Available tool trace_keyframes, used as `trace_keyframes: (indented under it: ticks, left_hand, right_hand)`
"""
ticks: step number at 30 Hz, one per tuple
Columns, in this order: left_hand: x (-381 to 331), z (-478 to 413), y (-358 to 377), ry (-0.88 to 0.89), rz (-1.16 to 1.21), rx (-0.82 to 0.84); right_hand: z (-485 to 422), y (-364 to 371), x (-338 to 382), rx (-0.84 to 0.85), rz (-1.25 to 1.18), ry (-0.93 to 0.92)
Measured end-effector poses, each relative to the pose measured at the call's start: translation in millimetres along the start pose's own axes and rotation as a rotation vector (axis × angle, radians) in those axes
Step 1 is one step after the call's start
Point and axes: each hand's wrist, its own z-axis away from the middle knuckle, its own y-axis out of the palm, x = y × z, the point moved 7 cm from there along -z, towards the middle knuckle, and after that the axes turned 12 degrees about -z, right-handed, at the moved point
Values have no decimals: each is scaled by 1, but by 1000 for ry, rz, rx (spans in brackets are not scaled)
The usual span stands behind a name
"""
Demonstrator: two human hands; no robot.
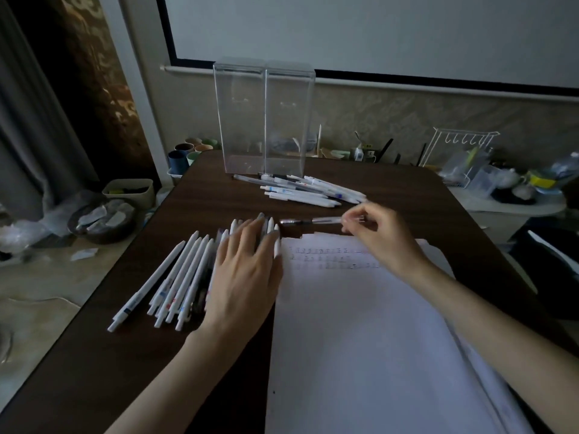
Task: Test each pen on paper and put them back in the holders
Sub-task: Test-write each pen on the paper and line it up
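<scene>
A white sheet of paper [360,333] with faint marks near its top lies on the dark wooden table [200,195]. My right hand [380,236] pinches a clear pen [313,220] that points left, just above the paper's top edge. My left hand [247,270] rests flat, fingers spread, on a fanned row of white pens [175,283] left of the paper. A second pile of pens [310,191] lies farther back. Behind that pile stand two tall clear holders [264,120], both without pens.
Coloured cups [188,151] sit off the table's far left corner. A bin [128,189] and a bowl of scraps [100,217] are on the floor at left. A white wire rack [460,158] and clutter fill a side surface at right.
</scene>
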Motion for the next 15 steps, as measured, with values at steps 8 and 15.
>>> trace_keyframes:
  ticks: [8, 15]
  left_hand:
    - [-95, -18, 17, 286, 86, 10]
    - [-108, -3, 23, 305, 245, 35]
  right_hand:
    - [67, -46, -3, -50, -599, 146]
    - [77, -28, -12, 143, -668, 157]
